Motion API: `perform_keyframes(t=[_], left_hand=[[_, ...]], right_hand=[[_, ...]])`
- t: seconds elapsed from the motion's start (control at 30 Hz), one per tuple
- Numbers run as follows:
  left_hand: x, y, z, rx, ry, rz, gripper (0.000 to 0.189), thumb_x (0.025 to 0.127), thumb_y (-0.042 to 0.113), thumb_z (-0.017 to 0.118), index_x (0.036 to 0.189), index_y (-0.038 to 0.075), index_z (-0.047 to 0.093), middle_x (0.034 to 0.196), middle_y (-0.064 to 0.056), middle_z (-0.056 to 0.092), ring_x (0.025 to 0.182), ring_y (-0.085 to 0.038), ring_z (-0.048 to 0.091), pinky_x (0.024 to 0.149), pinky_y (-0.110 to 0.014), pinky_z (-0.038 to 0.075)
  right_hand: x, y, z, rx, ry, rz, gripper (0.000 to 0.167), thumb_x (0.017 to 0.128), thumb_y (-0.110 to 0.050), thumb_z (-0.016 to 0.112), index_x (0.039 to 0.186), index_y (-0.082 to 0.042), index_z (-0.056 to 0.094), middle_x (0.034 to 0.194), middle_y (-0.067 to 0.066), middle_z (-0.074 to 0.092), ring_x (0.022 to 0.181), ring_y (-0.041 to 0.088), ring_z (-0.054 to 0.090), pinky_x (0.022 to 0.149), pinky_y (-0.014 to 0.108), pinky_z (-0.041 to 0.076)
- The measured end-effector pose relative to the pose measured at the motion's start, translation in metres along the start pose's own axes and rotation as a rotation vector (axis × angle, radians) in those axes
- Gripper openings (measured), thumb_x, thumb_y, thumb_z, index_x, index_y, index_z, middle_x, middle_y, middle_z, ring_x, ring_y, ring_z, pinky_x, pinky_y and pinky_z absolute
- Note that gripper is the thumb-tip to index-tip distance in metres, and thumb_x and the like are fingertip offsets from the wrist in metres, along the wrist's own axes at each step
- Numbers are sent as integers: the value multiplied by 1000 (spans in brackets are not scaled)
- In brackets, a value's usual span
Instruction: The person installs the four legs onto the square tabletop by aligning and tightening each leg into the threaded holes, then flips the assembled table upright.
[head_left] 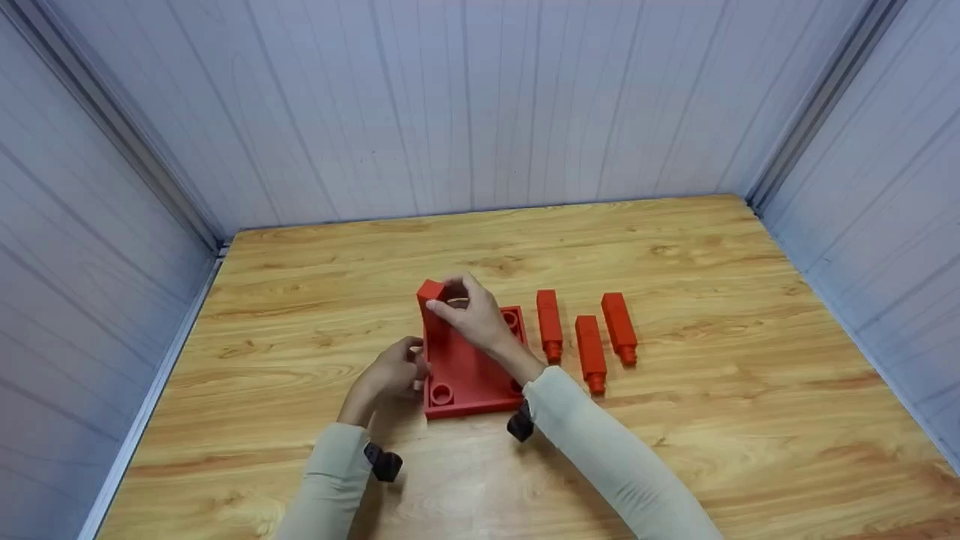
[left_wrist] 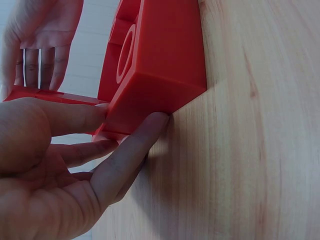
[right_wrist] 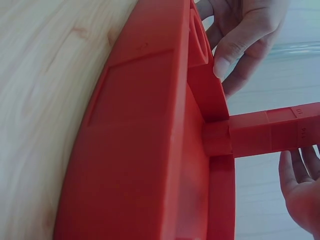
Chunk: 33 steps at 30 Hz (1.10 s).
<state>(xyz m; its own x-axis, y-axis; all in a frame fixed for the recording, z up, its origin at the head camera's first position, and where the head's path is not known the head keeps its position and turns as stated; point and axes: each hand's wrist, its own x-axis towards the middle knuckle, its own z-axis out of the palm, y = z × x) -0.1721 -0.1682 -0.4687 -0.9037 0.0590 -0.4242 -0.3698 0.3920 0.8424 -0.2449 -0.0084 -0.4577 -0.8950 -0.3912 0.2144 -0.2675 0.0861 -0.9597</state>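
A shallow red base (head_left: 476, 379) with raised edges and round corner sockets lies on the wooden table. At its far left corner a square red leg (right_wrist: 272, 131) stands upright, its lower end at the corner socket. My right hand (head_left: 480, 319) pinches this leg near the top, thumb on the near side. The left hand (head_left: 394, 369) grips the base's left edge; in the right wrist view its thumb (right_wrist: 229, 52) rests on the rim. Left fingertips (left_wrist: 157, 119) touch the outer side wall, close to the tabletop, in the left wrist view.
Right of the base lie three loose red legs with round stepped ends: one nearest the base (head_left: 549, 322), one in the middle (head_left: 591, 349) and one farthest right (head_left: 619, 326). Pale panel walls (head_left: 465, 112) enclose the table's back and sides.
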Motion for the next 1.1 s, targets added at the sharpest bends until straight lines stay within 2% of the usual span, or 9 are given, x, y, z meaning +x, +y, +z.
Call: perform_keyframes(t=[0.13, 0.27, 0.43, 0.57, 0.67, 0.8, 1.0, 1.1], left_hand=[[1, 0, 1, -6, 9, 3, 53, 89, -4, 48, 140, 1, 39, 103, -13, 53, 81, -21, 54, 64, -35, 53], [1, -1, 1, -14, 15, 4, 51, 89, -4, 48, 140, 2, 41, 106, -15, 54, 82, -21, 55, 64, -35, 53], [1, -1, 2, -36, 15, 3, 51, 89, -5, 48, 139, 2, 41, 107, -15, 54, 88, -22, 56, 68, -38, 55], [1, -1, 1, -43, 11, 3, 53, 88, -7, 47, 140, 1, 40, 104, -15, 53, 88, -22, 55, 68, -39, 55], [1, -1, 0, -30, 11, 2, 52, 89, -7, 47, 140, 1, 40, 106, -15, 54, 89, -22, 56, 69, -39, 55], [1, -1, 0, -15, 10, 8, 53, 88, -8, 45, 140, 1, 40, 107, -16, 54, 89, -23, 56, 69, -39, 55], [1, -1, -1, 10, 7, 26, 56, 85, -10, 45, 140, -2, 39, 103, -15, 55, 88, -22, 54, 67, -36, 52], [2, -2, -1, 11, 10, 22, 56, 85, -9, 45, 140, -2, 39, 105, -15, 54, 91, -23, 54, 68, -37, 53]], right_hand=[[0, 1, 1, -26, 6, -2, 36, 91, -29, 65, 120, -11, 53, 114, 7, 59, 108, 17, 58, 94, 30, 48], [1, 2, 2, -26, -13, -29, 30, 98, -28, 54, 124, -12, 53, 116, 6, 60, 106, 15, 57, 92, 33, 49], [7, 0, -1, 79, -83, -9, 35, 101, -18, 46, 132, -4, 51, 120, 12, 57, 98, 24, 54, 84, 40, 46], [11, -3, -3, 175, -158, 46, 37, 101, -11, 43, 136, 0, 48, 124, 16, 56, 97, 25, 54, 85, 46, 46], [11, -4, -4, 209, -185, 59, 36, 101, -11, 42, 135, -1, 50, 127, 15, 56, 102, 20, 57, 88, 45, 49], [11, -4, -4, 214, -170, 49, 36, 100, -13, 44, 133, -3, 52, 124, 13, 57, 101, 16, 57, 83, 37, 51], [11, -7, -4, 234, -167, 93, 36, 100, -10, 45, 134, 1, 49, 126, 16, 53, 103, 19, 54, 90, 47, 47], [7, -16, -5, 219, -161, 89, 36, 99, -8, 46, 133, 4, 47, 126, 17, 53, 102, 17, 53, 91, 49, 46]])
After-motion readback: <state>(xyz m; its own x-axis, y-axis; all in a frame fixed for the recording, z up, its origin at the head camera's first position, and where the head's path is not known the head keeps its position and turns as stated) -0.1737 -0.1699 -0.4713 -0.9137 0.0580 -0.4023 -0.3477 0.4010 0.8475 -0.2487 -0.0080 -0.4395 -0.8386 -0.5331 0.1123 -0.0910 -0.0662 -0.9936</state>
